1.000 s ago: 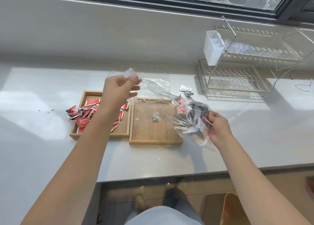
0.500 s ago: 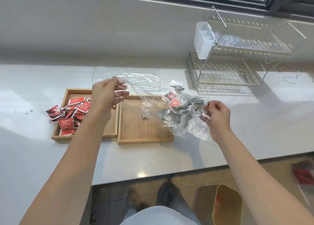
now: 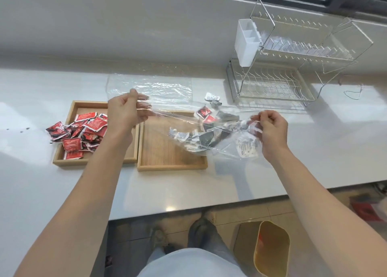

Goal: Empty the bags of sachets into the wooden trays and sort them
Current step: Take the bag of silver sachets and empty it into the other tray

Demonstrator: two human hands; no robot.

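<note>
A clear plastic bag (image 3: 225,146) stretches between my hands above the right wooden tray (image 3: 159,165). My left hand (image 3: 125,114) pinches one end over the gap between the trays. My right hand (image 3: 272,128) pinches the other end, to the right of the tray. Several dark and silver sachets (image 3: 201,136) lie bunched inside the bag over the tray's right half. The left wooden tray (image 3: 69,161) holds several red sachets (image 3: 83,132), a few spilling over its left rim.
An empty clear bag (image 3: 150,87) lies flat behind the trays. Two red sachets (image 3: 204,113) and a few silver ones (image 3: 212,97) sit behind the right tray. A wire dish rack (image 3: 293,71) stands at the back right. A bin (image 3: 272,249) is on the floor below.
Both hands lowered the bag and pulled it out flatter over the right tray. The sachets slid from the right end toward the bag's middle.
</note>
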